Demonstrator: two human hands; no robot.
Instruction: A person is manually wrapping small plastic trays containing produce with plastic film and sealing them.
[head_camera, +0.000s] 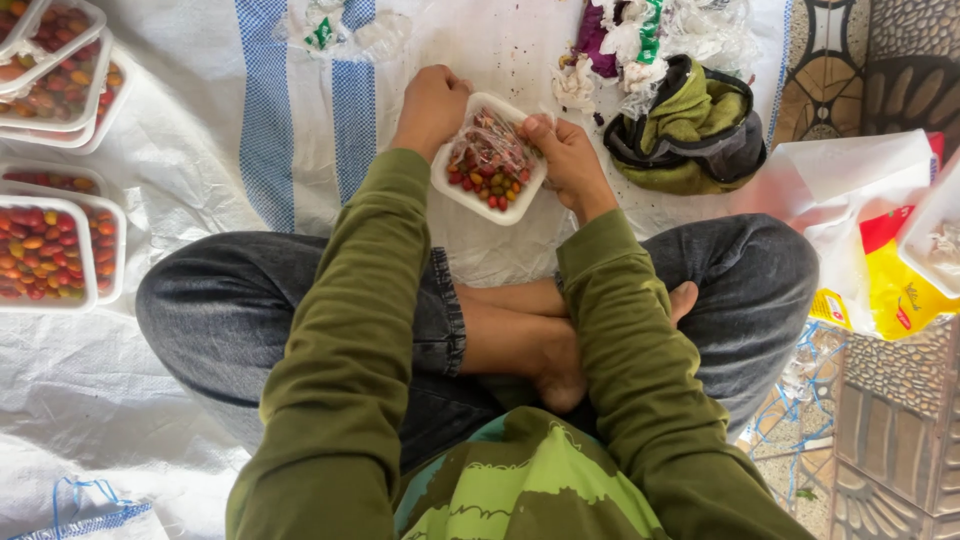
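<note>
A small white foam tray (489, 160) of red, orange and green fruits, partly covered by crinkled clear film, is hanging above the white woven sheet (180, 130). The left hand (432, 105) is gripping its far left edge; the right hand (566, 150) is pinching its right rim, thumb on top.

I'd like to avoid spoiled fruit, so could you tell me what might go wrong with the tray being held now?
The small white tray is held in the air between the left hand and the right hand, tilted toward the lap; the small red and yellow fruits could roll out. The clear film lies loose and crumpled over them, so it may tear or wrap unevenly. Spilled fruit might scatter across the white woven sheet.
</note>
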